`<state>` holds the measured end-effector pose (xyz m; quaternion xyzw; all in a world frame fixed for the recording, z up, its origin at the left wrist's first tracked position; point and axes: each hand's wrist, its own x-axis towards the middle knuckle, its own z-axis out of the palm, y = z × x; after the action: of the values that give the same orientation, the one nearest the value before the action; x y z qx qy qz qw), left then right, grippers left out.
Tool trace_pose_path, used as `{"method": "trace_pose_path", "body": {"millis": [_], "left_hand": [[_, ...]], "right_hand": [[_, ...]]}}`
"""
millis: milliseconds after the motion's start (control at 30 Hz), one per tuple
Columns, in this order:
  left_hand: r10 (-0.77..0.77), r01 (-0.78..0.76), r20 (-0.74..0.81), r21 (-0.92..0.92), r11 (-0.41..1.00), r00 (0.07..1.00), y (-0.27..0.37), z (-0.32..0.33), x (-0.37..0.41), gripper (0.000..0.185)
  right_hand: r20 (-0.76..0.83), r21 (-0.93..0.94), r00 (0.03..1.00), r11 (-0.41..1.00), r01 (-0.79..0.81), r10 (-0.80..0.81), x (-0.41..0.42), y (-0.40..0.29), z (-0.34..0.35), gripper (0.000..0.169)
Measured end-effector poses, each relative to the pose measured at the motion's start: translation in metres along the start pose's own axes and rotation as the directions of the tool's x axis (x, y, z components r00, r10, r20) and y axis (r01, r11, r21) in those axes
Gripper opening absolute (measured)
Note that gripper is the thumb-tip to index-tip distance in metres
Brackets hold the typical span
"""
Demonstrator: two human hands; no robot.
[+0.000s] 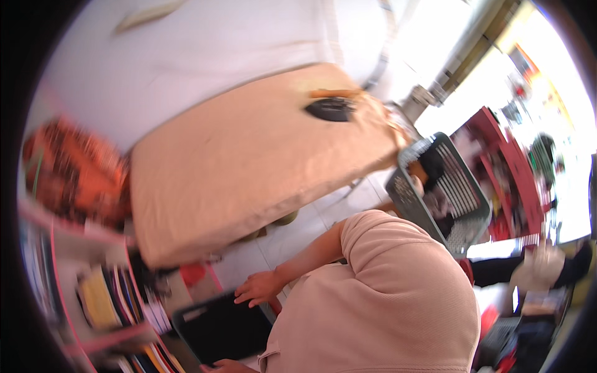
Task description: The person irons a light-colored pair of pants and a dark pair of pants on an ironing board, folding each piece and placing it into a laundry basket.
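A dark rectangular plastic container (186,311), black inside, lies before my torso at the lower left. My right hand (262,287) is at its upper edge, fingers apart and reaching over the rim. Only part of my left hand (228,366) shows, at the container's lower edge by the bottom of the picture. Whether either hand grips the rim cannot be told. Above my right arm stretches a padded board with a beige cover (242,158), like an ironing board. On its far right part sits a black clothes iron (329,110) with an orange upper part.
A grey-green laundry basket (468,191) holding cloth stands at the board's right end. Pink-edged shelves (105,333) with books are at the left, below an orange patterned bundle (88,172). A red shelf unit (517,182) stands at the right. White floor tiles (298,238) show below the board.
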<state>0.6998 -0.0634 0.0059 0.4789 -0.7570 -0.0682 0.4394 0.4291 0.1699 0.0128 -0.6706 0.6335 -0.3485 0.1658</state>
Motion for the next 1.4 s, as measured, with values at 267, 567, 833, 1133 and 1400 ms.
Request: {"method": "trace_pose_path", "body": {"millis": [267,567,833,1133,1400], "left_hand": [[0.787,-0.170,0.386,-0.840,0.515,0.481,0.319,0.204,-0.075,0.058],[0.907,0.176,0.415,-0.890,0.421,-0.070,0.591,0.197,-0.242,0.045],[0.839,0.117,0.136,-0.966,0.230,-0.527,0.661,0.169,-0.326,0.046],[0.724,0.175,-0.155,-0.983,-0.048,-0.673,0.696,0.161,-0.378,0.046],[0.662,0.228,-0.187,-0.973,-0.024,-0.726,0.698,0.147,-0.413,0.046]], "right_hand": [[-0.834,0.145,0.372,0.812,-0.566,0.408,-0.283,0.034,-0.165,0.029],[-0.453,0.861,-0.885,-0.205,-0.466,0.107,-0.639,-0.004,-0.097,0.031],[0.292,0.787,-0.789,-0.604,-0.122,0.540,-0.735,0.012,0.049,0.059],[0.079,0.911,-0.920,-0.403,-0.090,0.385,-0.767,-0.041,-0.016,0.047],[0.431,0.856,-0.900,-0.289,0.429,-0.060,-0.788,-0.045,0.061,0.082]]}}
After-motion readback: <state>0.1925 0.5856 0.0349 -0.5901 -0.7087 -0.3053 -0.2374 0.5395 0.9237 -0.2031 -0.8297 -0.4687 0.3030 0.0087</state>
